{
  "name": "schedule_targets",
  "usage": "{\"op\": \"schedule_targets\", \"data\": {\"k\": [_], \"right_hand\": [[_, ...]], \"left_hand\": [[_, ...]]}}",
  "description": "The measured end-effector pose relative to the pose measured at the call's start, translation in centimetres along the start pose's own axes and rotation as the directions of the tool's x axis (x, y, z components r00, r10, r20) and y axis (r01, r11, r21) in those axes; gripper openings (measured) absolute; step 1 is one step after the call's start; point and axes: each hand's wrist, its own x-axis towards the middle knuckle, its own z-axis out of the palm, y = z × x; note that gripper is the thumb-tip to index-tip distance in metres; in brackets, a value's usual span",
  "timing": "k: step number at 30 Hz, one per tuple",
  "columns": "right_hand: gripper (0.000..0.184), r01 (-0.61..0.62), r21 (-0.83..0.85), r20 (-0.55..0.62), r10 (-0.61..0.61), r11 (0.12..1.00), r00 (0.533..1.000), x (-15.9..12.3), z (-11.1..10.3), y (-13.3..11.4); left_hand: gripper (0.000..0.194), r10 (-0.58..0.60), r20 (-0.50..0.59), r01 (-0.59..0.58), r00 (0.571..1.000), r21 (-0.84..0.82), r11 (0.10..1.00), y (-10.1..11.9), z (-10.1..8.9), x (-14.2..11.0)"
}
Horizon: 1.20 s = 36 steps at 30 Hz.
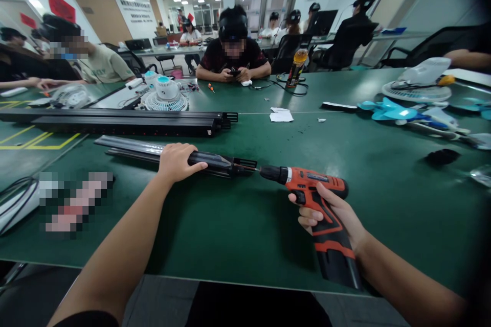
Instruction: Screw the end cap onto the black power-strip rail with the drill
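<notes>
My right hand [326, 209] is wrapped round the grip of a red and black cordless drill [312, 179], its index finger by the trigger. The drill points left, and its thin bit reaches the slotted end of a long black profile [215, 162] lying on the table; I cannot tell whether the tip touches. My left hand [177, 162] lies over the profile and grips it from above, thumb stretched toward the drill. Behind it, more long black profiles [126, 125] lie side by side, their slotted ends facing right.
On the green table [238, 235] stand white fan parts [166, 93] at the back left. Blue fan blades [391, 110] and a fan housing [416, 84] lie at the right. A drink bottle [297, 69] and white paper [281, 115] are farther back. Opposite, a person [233, 51] holds a phone.
</notes>
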Motion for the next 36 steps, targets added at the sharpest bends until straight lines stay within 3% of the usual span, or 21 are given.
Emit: {"op": "schedule_targets", "data": {"k": [36], "right_hand": [[0.055, 0.018, -0.054, -0.039, -0.02, 0.998, 0.999, -0.04, 0.05, -0.28]], "left_hand": [[0.065, 0.01, 0.021, -0.01, 1.0, -0.009, 1.0, 0.09, -0.27, 0.23]]}}
